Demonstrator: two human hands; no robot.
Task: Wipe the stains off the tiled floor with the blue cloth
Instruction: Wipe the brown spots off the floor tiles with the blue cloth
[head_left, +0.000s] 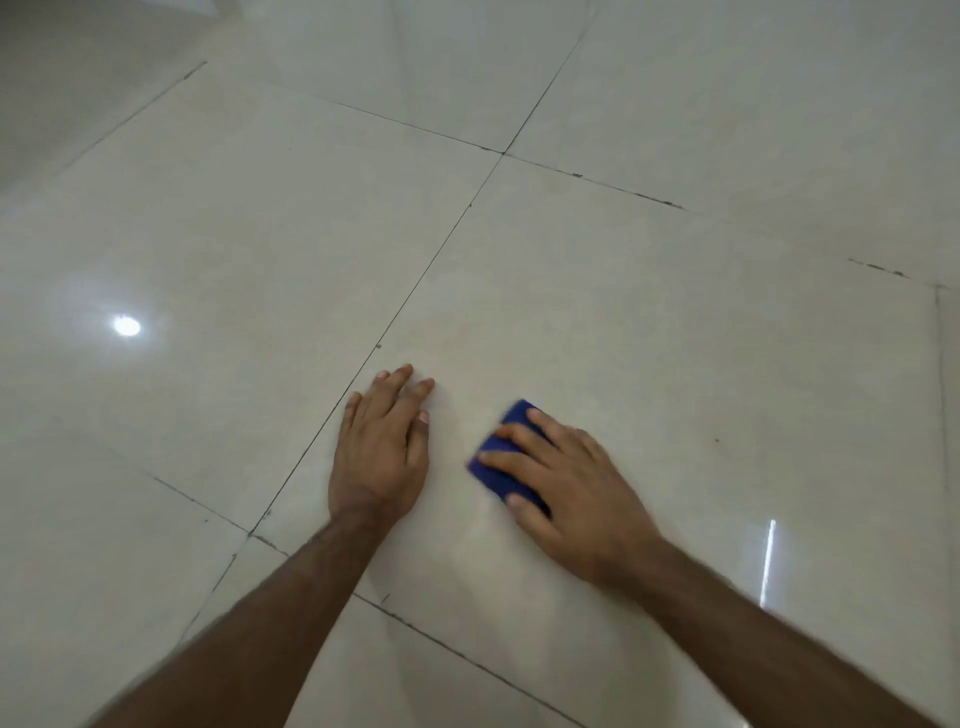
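A folded blue cloth (497, 457) lies flat on the glossy cream tiled floor (649, 322). My right hand (561, 473) presses down on it with straight fingers spread over its top, covering most of the cloth. To its left, my left hand (384, 441) rests flat on the same tile, fingers straight and pointing away from me, holding nothing. A faint smear shows on the tile just beyond the two hands. A small dark speck (717, 440) sits on the tile to the right of the cloth.
Dark grout lines (436, 254) cross the floor, with dirty chipped spots along the far joint (660, 200) and at the right (883, 268). A ceiling light reflects on the left tile (126, 326). Only floor fills the view.
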